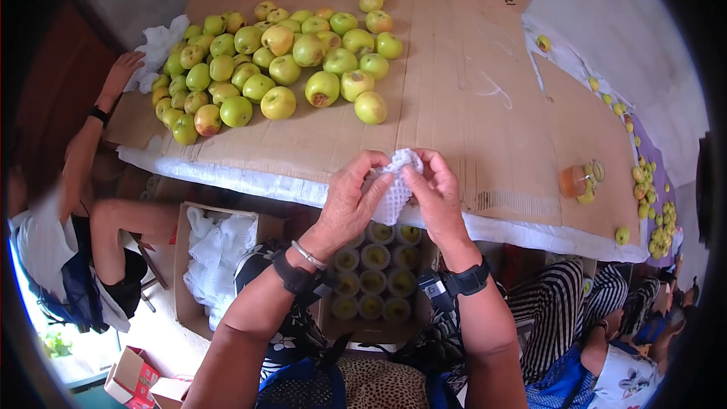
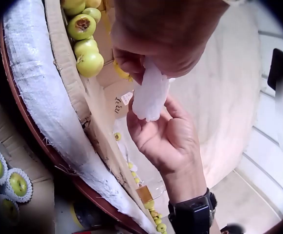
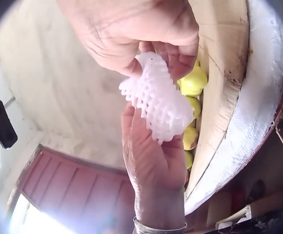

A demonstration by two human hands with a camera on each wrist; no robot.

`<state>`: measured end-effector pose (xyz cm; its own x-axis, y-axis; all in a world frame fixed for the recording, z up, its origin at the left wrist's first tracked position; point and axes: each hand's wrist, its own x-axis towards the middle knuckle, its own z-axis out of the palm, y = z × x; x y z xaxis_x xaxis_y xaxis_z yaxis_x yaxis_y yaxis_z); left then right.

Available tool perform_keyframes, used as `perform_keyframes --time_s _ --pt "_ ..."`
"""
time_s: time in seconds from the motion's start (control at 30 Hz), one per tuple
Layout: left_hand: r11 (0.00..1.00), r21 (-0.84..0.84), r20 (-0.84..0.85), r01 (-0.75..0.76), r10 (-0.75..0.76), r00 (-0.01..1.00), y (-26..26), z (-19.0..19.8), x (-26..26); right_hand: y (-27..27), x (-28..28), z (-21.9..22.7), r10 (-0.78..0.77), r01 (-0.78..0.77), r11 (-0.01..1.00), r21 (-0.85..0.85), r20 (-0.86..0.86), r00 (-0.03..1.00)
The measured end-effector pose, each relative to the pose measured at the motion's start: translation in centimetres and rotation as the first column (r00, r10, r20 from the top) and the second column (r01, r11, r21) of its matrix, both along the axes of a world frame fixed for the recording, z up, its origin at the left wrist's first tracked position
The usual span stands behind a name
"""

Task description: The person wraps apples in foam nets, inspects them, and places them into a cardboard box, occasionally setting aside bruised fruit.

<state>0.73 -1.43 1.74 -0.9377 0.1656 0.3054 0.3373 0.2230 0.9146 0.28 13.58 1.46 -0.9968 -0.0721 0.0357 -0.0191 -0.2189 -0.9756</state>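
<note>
Both hands meet over the table's near edge and pinch a white foam net sleeve (image 1: 394, 189) between them. The left hand (image 1: 350, 195) has its thumb and fingertips on one side of it, and the right hand (image 1: 439, 195) pinches the other side. In the right wrist view the sleeve (image 3: 158, 100) looks flattened, its mesh plain to see, with no fruit visible inside. In the left wrist view the sleeve (image 2: 151, 95) hangs between the fingers of both hands.
Green apples (image 1: 284, 70) lie piled at the table's left. Below the edge are a box of sleeved apples (image 1: 372, 282) and a box of foam sleeves (image 1: 219, 257). A jar (image 1: 574, 181) stands right. Another person's hand (image 1: 123, 72) is at far left, near white foam.
</note>
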Motion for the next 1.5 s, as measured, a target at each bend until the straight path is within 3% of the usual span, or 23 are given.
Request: perform_keyframes --time_s 0.1,0.2,0.23,0.33,0.4,0.43,0.5,0.6,0.7,0.73,0.8,0.83,0.87,0.93,0.97,1.0,1.1,1.2,1.3,1.33,1.43,1.5 --pt "0.995 -0.025 -0.053 -0.092 0.09 0.994 -0.4 0.2 -0.3 1.3 -0.3 -0.2 0.06 -0.067 0.996 0.055 0.128 0.99" --pt "0.983 -0.06 -0.304 -0.171 0.145 0.942 -0.6 0.0 -0.4 0.9 -0.3 -0.2 0.066 -0.058 0.997 -0.052 0.18 0.982" --pt "0.979 -0.066 -0.314 -0.195 0.165 0.935 -0.6 -0.1 -0.3 1.0 -0.2 -0.5 0.083 -0.067 0.994 -0.089 0.191 0.978" --pt "0.969 -0.041 -0.303 -0.245 0.222 0.927 -1.3 0.0 -0.5 1.8 -0.5 -0.9 0.244 -0.154 0.921 -0.357 0.224 0.943" --pt "0.966 0.037 -0.218 -0.255 0.257 0.942 -1.8 0.0 -0.6 1.3 -0.5 -0.2 0.236 -0.087 0.852 -0.516 0.231 0.944" --pt "0.958 -0.043 -0.328 -0.283 0.255 0.91 -1.9 0.1 -0.5 1.1 -0.4 0.2 0.229 -0.048 0.809 -0.586 0.238 0.944" --pt "0.917 -0.187 -0.532 -0.353 0.207 0.821 -1.8 0.5 -0.1 1.3 -0.7 0.1 0.23 -0.004 0.759 -0.651 0.262 0.937" --pt "0.921 -0.327 -0.641 -0.211 -0.052 0.766 -1.7 0.2 0.3 1.5 -1.0 0.4 0.156 0.061 0.765 -0.641 0.277 0.948" --pt "0.97 -0.228 -0.557 -0.085 -0.059 0.828 -0.7 0.2 0.8 1.2 -1.4 -1.4 0.027 0.091 0.845 -0.528 0.211 0.977" --pt "0.987 -0.139 -0.379 -0.076 0.018 0.925 -0.2 -0.8 1.4 1.1 -1.3 -1.7 -0.065 0.141 0.902 -0.407 0.194 0.979" --pt "0.986 0.153 0.002 -0.069 0.069 0.998 0.0 -1.9 1.3 0.5 -0.9 -1.3 -0.146 0.153 0.974 -0.169 0.049 0.988" --pt "0.951 0.289 0.196 -0.109 0.052 0.979 0.0 -2.2 1.2 0.1 -0.7 -0.7 -0.168 0.166 0.985 -0.045 -0.032 0.985" --pt "0.836 0.527 0.354 -0.151 -0.055 0.934 -0.3 -2.3 0.8 0.0 -0.4 -0.4 -0.141 0.137 0.989 -0.057 -0.058 0.988" --pt "0.717 0.64 0.448 -0.276 -0.056 0.892 -0.4 -1.8 0.0 -0.6 -0.3 -0.5 -0.157 0.164 0.985 0.051 -0.115 0.981" --pt "0.646 0.684 0.491 -0.339 -0.063 0.869 -0.3 -1.5 -0.2 -0.7 -0.3 -0.6 -0.161 0.177 0.978 0.106 -0.145 0.976" --pt "0.657 0.674 0.462 -0.338 -0.018 0.887 -0.3 -1.4 -0.2 -0.5 -0.4 -0.6 -0.165 0.192 0.965 0.177 -0.156 0.974" --pt "0.783 0.564 0.227 -0.264 0.16 0.961 0.2 -2.0 -0.6 -0.9 -0.2 -1.5 -0.091 0.106 0.972 0.208 -0.08 0.993" --pt "0.734 0.61 0.269 -0.298 0.162 0.95 0.4 -2.9 -0.7 -2.0 -0.2 -2.2 -0.079 0.088 0.986 0.142 -0.071 0.994" --pt "0.585 0.708 0.465 -0.395 0.034 0.885 -0.7 -2.9 -1.1 -1.7 -0.3 -2.6 0.03 -0.034 0.993 0.11 0.033 0.999" --pt "0.535 0.746 0.453 -0.397 0.031 0.891 -0.6 -2.7 -1.2 -1.8 -0.3 -2.5 0.017 -0.019 0.998 0.051 0.033 0.999" --pt "0.516 0.723 0.526 -0.46 0.02 0.85 -1.0 -1.5 -1.4 -1.5 -0.4 -2.0 -0.029 0.03 0.999 -0.044 0.009 1.0" --pt "0.601 0.665 0.603 -0.444 -0.082 0.793 -1.7 -1.9 -1.5 -0.7 -1.1 -1.8 -0.056 0.056 0.998 -0.019 -0.038 0.998"
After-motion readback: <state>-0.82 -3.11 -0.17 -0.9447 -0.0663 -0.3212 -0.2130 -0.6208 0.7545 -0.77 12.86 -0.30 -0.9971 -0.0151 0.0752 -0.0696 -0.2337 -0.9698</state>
